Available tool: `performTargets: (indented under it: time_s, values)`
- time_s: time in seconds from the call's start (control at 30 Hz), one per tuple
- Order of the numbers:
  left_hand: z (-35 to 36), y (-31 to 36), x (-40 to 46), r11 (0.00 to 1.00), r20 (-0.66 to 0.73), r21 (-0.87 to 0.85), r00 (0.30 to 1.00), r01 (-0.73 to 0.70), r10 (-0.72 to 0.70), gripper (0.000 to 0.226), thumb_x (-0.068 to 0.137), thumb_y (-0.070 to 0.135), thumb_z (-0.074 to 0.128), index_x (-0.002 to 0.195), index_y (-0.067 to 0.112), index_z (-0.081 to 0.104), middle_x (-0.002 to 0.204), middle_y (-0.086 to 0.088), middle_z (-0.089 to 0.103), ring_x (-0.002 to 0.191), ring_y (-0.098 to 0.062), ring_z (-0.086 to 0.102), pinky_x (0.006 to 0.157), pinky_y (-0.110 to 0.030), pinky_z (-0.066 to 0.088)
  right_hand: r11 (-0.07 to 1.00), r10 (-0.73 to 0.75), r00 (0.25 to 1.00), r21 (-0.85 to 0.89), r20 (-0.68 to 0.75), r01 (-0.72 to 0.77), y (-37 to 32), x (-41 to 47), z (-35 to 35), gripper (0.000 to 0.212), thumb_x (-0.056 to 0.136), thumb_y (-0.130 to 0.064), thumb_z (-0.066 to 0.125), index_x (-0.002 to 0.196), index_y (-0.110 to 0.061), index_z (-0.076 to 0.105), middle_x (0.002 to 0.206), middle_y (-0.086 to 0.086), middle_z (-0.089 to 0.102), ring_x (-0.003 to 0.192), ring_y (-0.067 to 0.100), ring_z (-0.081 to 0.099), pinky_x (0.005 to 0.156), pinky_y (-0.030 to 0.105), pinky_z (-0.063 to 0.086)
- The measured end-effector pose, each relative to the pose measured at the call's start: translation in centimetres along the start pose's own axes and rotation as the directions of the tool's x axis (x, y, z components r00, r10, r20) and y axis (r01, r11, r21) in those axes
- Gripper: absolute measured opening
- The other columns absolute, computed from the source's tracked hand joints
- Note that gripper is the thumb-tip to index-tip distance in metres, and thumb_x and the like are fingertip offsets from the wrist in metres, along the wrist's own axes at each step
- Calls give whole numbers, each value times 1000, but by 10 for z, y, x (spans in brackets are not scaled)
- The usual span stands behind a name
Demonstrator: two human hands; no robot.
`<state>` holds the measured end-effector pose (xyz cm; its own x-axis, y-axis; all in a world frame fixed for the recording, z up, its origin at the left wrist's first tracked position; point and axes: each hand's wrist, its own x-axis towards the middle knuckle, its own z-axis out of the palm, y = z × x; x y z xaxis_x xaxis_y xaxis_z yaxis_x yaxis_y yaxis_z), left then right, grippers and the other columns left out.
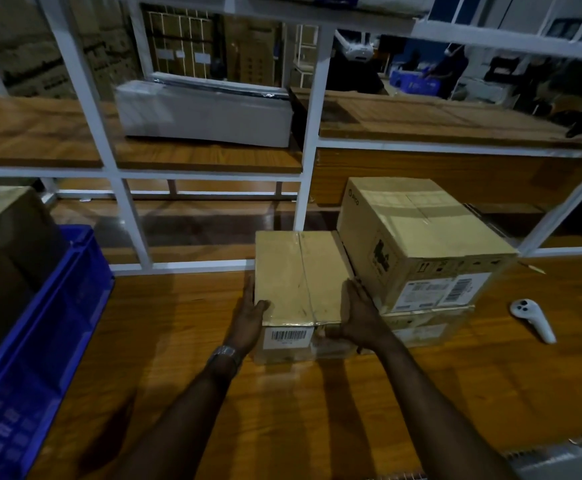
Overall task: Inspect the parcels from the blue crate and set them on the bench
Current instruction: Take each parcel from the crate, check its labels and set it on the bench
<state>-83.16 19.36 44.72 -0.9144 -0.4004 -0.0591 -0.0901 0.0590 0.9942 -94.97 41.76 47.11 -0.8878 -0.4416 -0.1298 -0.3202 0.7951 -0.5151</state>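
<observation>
A taped cardboard parcel [300, 278] with a barcode label on its near face stands on the wooden bench [317, 410]. My left hand [251, 313] holds its left side, thumb curled over the top edge. My right hand [358, 317] holds its right side, fingers squeezed between it and a bigger parcel [417, 237]. That bigger parcel lies on top of a flatter box [428, 327]. The blue crate [40, 341] sits at the left edge, with brown boxes [2, 244] inside it.
A white handheld controller [533, 318] lies on the bench to the right. A white metal rack [303, 140] with wooden shelves rises behind the parcels; a long white wrapped box [206, 112] rests on its middle shelf. People stand in the far background.
</observation>
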Motion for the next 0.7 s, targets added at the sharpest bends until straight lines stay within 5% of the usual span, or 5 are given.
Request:
performTargets:
  time_s: [0.17,0.3,0.37,0.5,0.7]
  values:
    - [0,8,-15,999,-12,28,1000,-19,19,85,91,64,61,162,46,19,160,11,41,138,-23,53,108,-58,50,994,9,1000,107,-30,-6,-5,-19,-6,141,67,-67,87,167,-14,5,175,4,4,160,25,12,126,39,23]
    - [1,13,-55,998,-71,60,997,-25,29,87,99,48,64,167,34,10,161,19,22,146,-13,34,110,-36,41,990,-52,999,131,-11,53,-6,-48,-9,127,74,-69,81,168,-19,11,176,2,4,161,25,9,126,44,23]
    - [-3,5,-82,997,-117,72,993,12,-4,94,95,53,66,167,32,9,170,10,19,154,-17,26,118,-40,34,986,-117,993,121,16,114,-11,-69,-7,116,80,-68,77,167,-17,18,175,3,9,160,26,12,125,44,26]
    - [-18,-18,-163,994,-234,103,972,42,-17,86,100,38,67,166,23,15,169,-2,31,153,-21,34,121,-45,36,955,-281,959,112,44,275,-35,-126,17,101,83,-80,59,155,-11,43,161,14,42,149,32,38,117,43,38]
    - [-62,-75,-326,984,-458,78,882,161,-108,79,97,33,74,160,15,31,153,-8,50,137,-21,51,110,-37,46,907,-392,907,228,151,354,-81,-225,102,75,94,-55,68,153,-12,47,160,13,44,144,32,44,109,37,39]
